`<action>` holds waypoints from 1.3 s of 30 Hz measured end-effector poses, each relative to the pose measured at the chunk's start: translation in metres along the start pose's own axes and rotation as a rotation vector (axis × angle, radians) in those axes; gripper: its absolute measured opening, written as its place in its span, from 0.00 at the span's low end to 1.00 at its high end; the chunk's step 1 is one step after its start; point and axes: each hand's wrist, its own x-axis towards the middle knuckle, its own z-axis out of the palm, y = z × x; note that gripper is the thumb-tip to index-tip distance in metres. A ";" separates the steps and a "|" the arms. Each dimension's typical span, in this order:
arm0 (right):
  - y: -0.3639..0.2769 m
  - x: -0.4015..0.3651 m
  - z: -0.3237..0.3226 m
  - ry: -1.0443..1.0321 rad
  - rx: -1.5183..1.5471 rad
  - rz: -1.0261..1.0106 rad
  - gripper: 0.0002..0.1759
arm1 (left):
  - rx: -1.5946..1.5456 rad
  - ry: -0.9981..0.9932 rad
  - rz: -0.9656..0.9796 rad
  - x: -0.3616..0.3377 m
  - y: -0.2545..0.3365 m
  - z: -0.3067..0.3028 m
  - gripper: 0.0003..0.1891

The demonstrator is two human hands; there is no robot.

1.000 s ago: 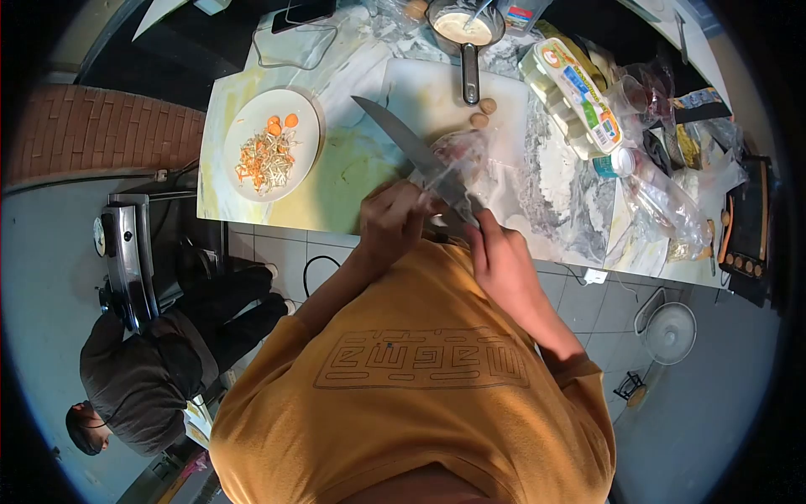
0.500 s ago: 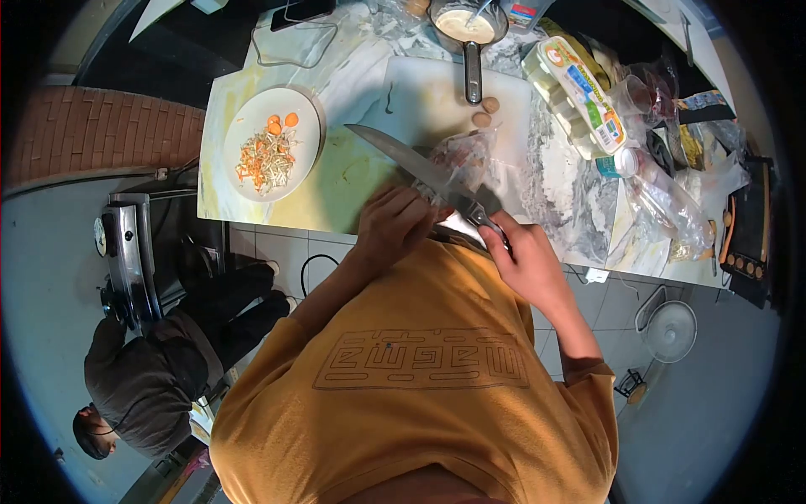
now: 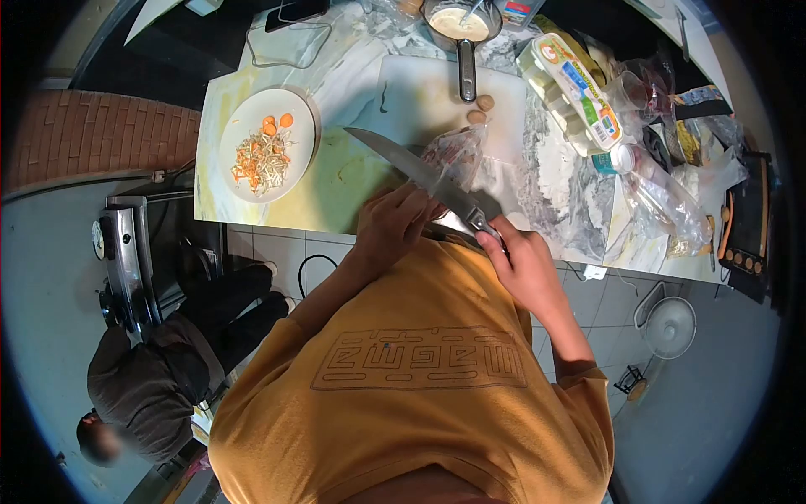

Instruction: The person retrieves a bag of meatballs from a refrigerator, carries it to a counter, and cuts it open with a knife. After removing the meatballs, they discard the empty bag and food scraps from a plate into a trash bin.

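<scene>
My right hand (image 3: pixel 522 260) is wrapped round the dark handle of a large knife (image 3: pixel 409 162), whose blade points up and left over the front of the table. My left hand (image 3: pixel 390 220) is closed at the near end of a clear plastic bag (image 3: pixel 456 157) with reddish contents, just under the blade. The bag lies partly on a white cutting board (image 3: pixel 420 84). Two small brown round pieces (image 3: pixel 477 117) rest on the board beyond the bag. Whether the blade touches the bag cannot be made out.
A white plate (image 3: pixel 297 160) with sprouts and carrot pieces stands at the left. A pan (image 3: pixel 460 25) of pale mixture is at the back, its handle over the board. An egg carton (image 3: pixel 579 97) and a plastic bottle (image 3: pixel 623 158) lie right. Another person (image 3: pixel 151 378) is at the lower left.
The view has shifted slightly. My hands, the knife and the bag keep nearly the same places, and both hands stay closed. The other person's head has moved a little.
</scene>
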 end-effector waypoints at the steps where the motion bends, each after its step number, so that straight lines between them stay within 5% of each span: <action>1: -0.001 0.001 0.001 0.000 0.000 0.002 0.15 | -0.001 -0.002 0.000 -0.001 -0.001 0.001 0.07; 19: -0.001 0.005 0.017 0.083 -0.082 -0.074 0.12 | -0.057 -0.022 0.118 -0.003 0.001 0.008 0.13; 29: 0.005 -0.022 -0.005 0.075 -0.222 -0.023 0.12 | -0.090 0.012 -0.012 -0.003 -0.007 0.000 0.11; 39: 0.005 0.022 0.008 0.085 -0.156 -0.181 0.13 | -0.164 -0.001 -0.010 -0.006 -0.009 0.002 0.11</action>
